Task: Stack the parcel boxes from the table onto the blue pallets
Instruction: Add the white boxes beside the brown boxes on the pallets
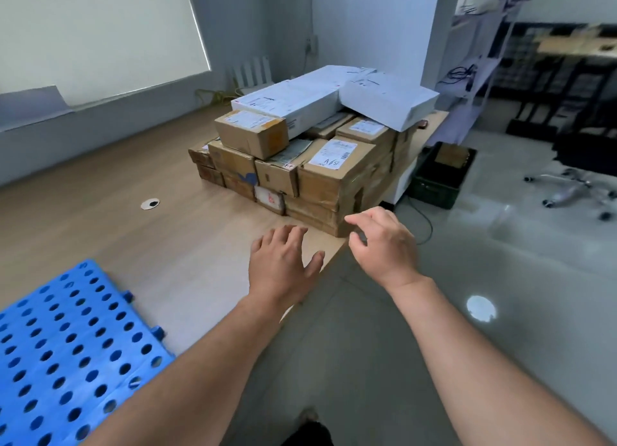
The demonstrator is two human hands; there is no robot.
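Two hands hold nothing: the left hand spread flat over the table, the right hand loosely curled beside the box pile, two white boxes atop about ten brown boxes, one blue pallet near.

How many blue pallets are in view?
1: the blue pallet lies on the table at lower left, cut off by the frame edge; others may be out of view.
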